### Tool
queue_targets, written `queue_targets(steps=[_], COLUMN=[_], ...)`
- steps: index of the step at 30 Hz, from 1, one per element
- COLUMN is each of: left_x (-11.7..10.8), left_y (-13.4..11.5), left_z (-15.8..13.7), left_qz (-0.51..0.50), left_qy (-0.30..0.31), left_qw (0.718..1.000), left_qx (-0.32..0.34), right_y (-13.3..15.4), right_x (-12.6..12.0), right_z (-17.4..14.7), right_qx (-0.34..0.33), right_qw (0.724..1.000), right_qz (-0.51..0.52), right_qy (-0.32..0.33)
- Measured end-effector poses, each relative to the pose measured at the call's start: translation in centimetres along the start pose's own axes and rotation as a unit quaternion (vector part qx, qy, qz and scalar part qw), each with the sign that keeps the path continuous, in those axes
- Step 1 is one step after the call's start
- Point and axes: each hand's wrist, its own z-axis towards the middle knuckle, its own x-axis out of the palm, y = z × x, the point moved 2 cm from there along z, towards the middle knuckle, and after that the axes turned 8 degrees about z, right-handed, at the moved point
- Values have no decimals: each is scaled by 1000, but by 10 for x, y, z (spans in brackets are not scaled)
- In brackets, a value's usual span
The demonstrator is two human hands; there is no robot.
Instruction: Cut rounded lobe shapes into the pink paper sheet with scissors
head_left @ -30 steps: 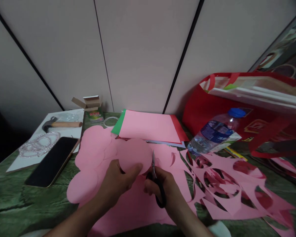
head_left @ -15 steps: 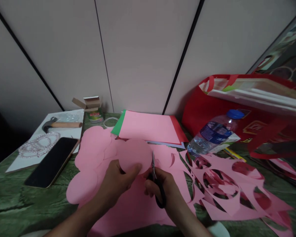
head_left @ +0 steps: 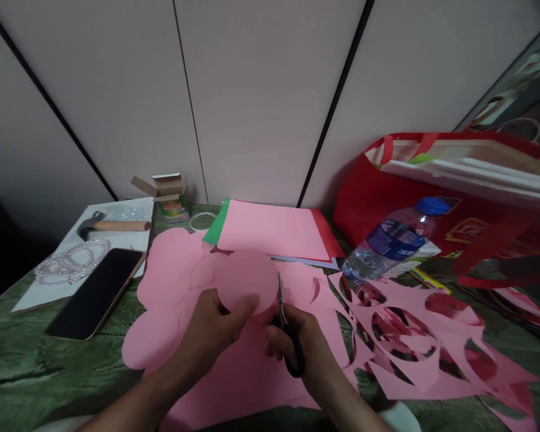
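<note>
Little differs from half a second ago: the black-handled scissors lean slightly more to the right, and the right hand has shifted a touch with them. The left hand keeps its pinch on the pink paper disc, thumb on its face and fingers behind, hiding part of its lower edge. The hands are near each other but apart, the right one clamped on the scissors' handles; the blades stand upright at the disc's right edge, and whether they touch it I cannot tell.

Beneath lie a large pink sheet and, to the left, overlapping pink discs. Pink offcuts full of round holes crowd the right side, near the right forearm. Behind these, a water bottle leans by a red bag. A paper stack lies beyond the disc. Far left are a smartphone, beaded strands and a claw hammer.
</note>
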Motion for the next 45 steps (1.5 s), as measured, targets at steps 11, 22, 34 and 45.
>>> queue_targets(steps=[11,22,34,45], left_x=[-1,-2,-3,-3], left_y=[-1,-4,-1,-1], left_z=[-1,1,3,3], left_qz=[2,55,66,42], left_qy=[-19,-35,-28,-36], left_qw=[1000,997,996,998], left_qx=[7,30,60,41], right_y=[-3,-1,2,-8], right_x=[-3,-3,0,-4], right_z=[0,0,0,3], right_qx=[-3,0,-11,-44], right_qw=[1000,1000,1000,996], right_qz=[-18,-19,-1,70], right_qy=[17,20,9,-29])
